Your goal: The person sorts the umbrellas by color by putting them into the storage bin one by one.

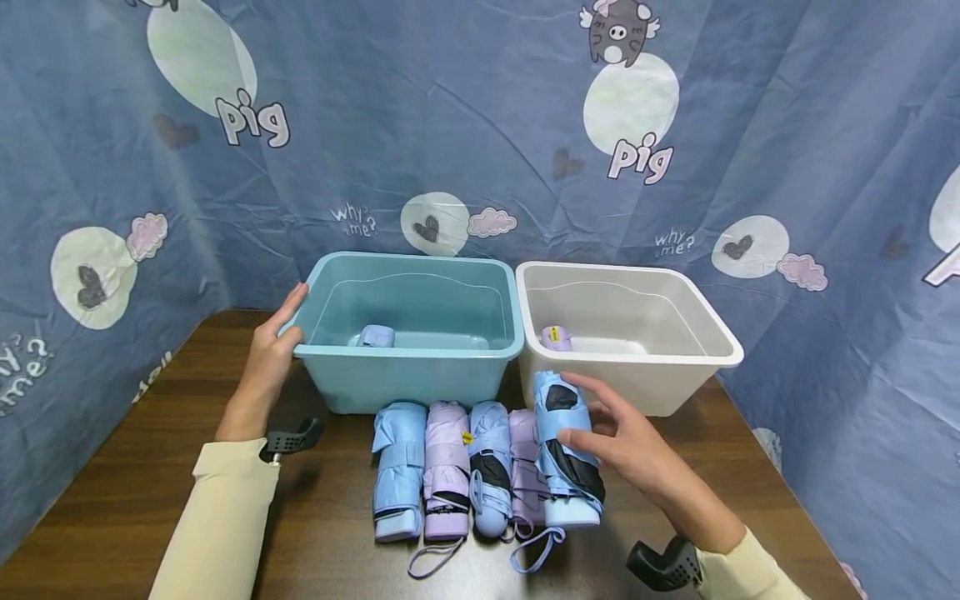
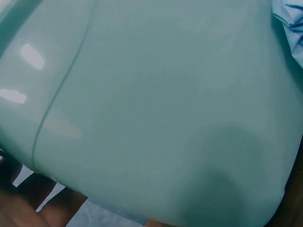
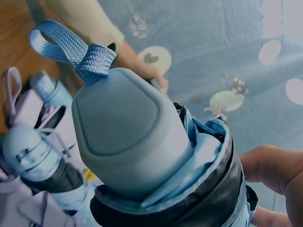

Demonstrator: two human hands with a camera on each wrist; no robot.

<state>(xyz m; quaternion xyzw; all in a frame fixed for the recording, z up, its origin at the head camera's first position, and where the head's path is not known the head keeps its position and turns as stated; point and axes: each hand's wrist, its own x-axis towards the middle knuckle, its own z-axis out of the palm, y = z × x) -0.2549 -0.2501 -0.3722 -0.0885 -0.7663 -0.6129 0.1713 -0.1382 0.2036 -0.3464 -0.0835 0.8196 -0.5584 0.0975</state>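
Note:
My right hand (image 1: 630,442) grips a folded blue umbrella (image 1: 564,425) with black patches, raised at the right end of a row of folded umbrellas. Its pale blue handle (image 3: 128,118) and wrist loop point toward me. At the left end of the teal bin (image 1: 408,379), my left hand (image 1: 268,358) holds the rim near the corner; in the left wrist view, its fingers (image 2: 57,203) show past the bin's edge. The row holds a blue umbrella (image 1: 399,471), a lilac umbrella (image 1: 447,467), a blue-and-black umbrella (image 1: 491,471) and another lilac umbrella (image 1: 525,467).
A white bin (image 1: 630,379) stands against the teal one's right side, with a small lilac umbrella (image 1: 556,337) inside. In the teal bin lies a blue umbrella (image 1: 377,336). Behind both hangs a blue patterned cloth (image 1: 450,125). Everything stands on a brown wooden table (image 1: 330,517).

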